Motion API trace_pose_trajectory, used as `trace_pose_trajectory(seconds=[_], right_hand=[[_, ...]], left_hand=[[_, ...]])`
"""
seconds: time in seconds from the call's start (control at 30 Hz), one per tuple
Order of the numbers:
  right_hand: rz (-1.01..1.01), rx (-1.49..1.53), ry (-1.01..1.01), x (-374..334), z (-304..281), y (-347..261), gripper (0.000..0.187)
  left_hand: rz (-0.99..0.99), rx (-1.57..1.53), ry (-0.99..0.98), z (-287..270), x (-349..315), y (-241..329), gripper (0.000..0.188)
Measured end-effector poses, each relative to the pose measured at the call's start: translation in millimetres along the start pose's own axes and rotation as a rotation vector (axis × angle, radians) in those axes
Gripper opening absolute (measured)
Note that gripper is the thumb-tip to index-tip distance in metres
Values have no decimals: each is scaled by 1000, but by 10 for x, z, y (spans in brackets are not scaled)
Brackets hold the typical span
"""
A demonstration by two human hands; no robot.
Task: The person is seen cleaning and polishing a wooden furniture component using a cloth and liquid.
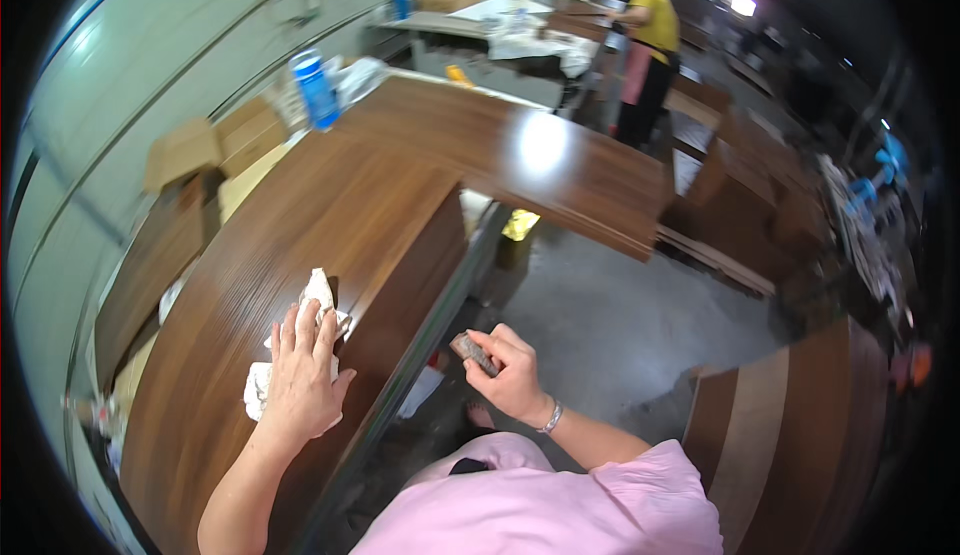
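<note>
My left hand [305, 360] lies flat, fingers stretched out, over a crumpled white cloth [257, 387] on a brown wood-grain panel [330, 205]. Bits of the cloth stick out beyond the fingertips and beside the palm. Off the panel's right side, above the floor, my right hand [512, 375] is closed round a small, worn brown-grey block [474, 354]. One end of the block juts out past the thumb and fingers; the rest is hidden in the grip.
A second wood-grain panel [430, 120] lies across the far end. A blue bottle [316, 90] and cardboard boxes [215, 140] stand at the far left. More brown boards [765, 415] stack up on the right. Farther back, a person in a yellow top [655, 30] stands by a cluttered table.
</note>
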State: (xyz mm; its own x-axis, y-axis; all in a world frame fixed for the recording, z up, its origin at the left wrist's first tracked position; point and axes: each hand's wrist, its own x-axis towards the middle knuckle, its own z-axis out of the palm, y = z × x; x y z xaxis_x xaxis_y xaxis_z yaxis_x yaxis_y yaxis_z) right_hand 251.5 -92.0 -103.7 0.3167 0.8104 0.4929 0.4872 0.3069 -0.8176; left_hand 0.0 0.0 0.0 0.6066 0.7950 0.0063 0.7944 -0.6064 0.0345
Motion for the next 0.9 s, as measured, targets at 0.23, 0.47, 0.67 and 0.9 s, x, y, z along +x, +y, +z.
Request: trace_pose_trajectory(seconds=[0.23, 0.47, 0.67, 0.9], right_hand=[[119, -44, 139, -121, -557, 198, 34], [185, -95, 234, -290, -767, 209, 34], [131, -53, 234, -129, -693, 135, 34], [-60, 117, 142, 525, -294, -126, 26]], left_hand=[[176, -46, 161, 121, 1735, 596, 75], [261, -59, 270, 317, 1934, 591, 66], [267, 66, 355, 288, 1386, 584, 54], [63, 120, 243, 176, 212, 320, 57]])
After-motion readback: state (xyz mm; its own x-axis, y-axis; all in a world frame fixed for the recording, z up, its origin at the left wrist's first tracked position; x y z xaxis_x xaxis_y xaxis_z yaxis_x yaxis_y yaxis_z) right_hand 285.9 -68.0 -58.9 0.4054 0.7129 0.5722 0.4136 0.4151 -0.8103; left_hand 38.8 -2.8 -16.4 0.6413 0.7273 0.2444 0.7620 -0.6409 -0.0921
